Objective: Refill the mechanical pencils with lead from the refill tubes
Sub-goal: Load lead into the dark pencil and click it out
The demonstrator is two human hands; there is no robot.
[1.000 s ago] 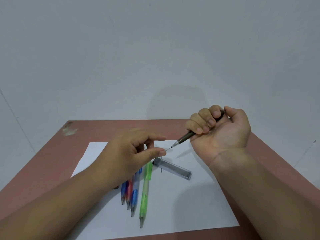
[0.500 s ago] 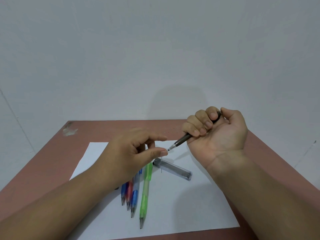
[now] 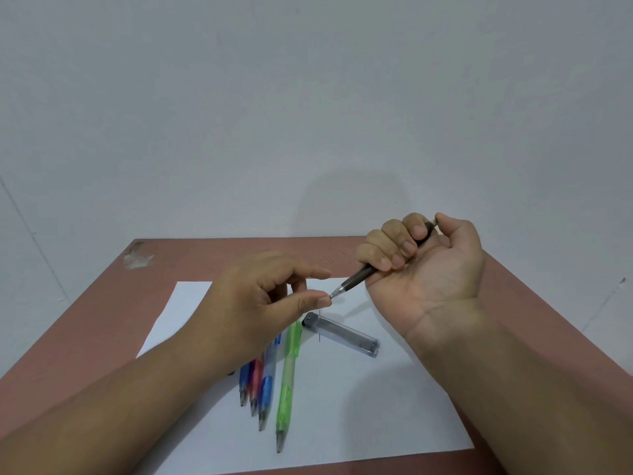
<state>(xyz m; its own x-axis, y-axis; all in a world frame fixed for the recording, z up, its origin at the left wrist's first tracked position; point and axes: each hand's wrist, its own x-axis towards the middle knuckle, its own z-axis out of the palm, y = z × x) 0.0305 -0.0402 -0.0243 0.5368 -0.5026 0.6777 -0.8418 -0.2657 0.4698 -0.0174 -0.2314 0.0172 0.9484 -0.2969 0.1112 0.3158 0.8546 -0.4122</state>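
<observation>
— What's the work surface?
— A reddish-brown flat table top (image 3: 85,323), its far edge running against a plain pale grey-white wall (image 3: 308,97).
— Anything laid over it?
— A white rectangular sheet of paper (image 3: 370,406) lies flat on the middle of the table, its near edge close to the table's near side.
— Any marks?
— A pale scuffed patch (image 3: 138,259) sits on the table's far left corner, apart from the sheet.
</observation>
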